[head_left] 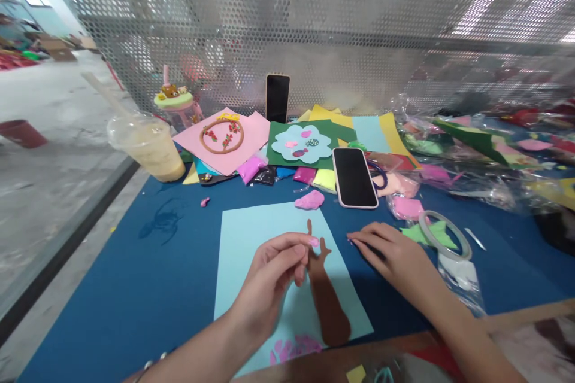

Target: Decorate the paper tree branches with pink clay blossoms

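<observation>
My left hand [274, 275] is closed over a light blue sheet [251, 251], with a small bit of pink clay [314, 242] at its fingertips. Beneath those fingers lies a brown clay tree trunk [330, 305] with short branches, flat on the sheet. To the right of the paper, my right hand [395, 251] rests with its fingers together, tips low at the blue table [112, 269]. A tiny purple spot shows at those tips, too small to name. Flattened pink clay pieces [296, 347] cover the sheet's near edge, and a pink clay lump [309, 200] sits at its top.
A cup of pale drink [155, 152] stands at the left. Behind the sheet lie a phone [354, 178], decorated pink paper [188, 137] and clay packets [324, 179]. A tape roll [444, 236] is at the right. Perforated metal [359, 24] closes off the back.
</observation>
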Tool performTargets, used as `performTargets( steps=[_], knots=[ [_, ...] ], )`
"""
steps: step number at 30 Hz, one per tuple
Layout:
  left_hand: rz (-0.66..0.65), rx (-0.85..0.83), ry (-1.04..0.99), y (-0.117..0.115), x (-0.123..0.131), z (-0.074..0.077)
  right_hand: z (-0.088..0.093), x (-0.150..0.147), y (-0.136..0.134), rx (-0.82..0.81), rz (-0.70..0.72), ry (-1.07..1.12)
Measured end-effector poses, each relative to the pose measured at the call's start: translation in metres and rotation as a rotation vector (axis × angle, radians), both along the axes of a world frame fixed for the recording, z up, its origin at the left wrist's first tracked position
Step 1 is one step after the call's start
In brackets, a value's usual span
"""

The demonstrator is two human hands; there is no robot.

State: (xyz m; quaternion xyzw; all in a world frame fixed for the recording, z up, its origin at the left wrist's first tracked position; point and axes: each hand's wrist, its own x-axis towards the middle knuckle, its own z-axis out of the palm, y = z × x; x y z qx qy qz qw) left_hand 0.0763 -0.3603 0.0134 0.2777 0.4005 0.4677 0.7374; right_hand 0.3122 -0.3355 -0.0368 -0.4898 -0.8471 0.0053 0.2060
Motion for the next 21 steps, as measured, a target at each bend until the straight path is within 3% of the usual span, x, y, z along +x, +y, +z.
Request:
performTargets(
  steps=[6,16,21],
  knots=[
    [-0.013,0.007,0.012,0.001,0.000,-0.002,-0.010,0.003,-0.018,0.142,0.026,-0.184],
    [-0.013,-0.003,0.000,0.001,0.000,-0.005,-0.009,0.003,-0.019,0.065,0.008,-0.064],
    [-0.011,-0.003,-0.005,0.003,-0.001,-0.006,-0.013,0.007,-0.019,0.051,0.047,-0.113]
  ],
)
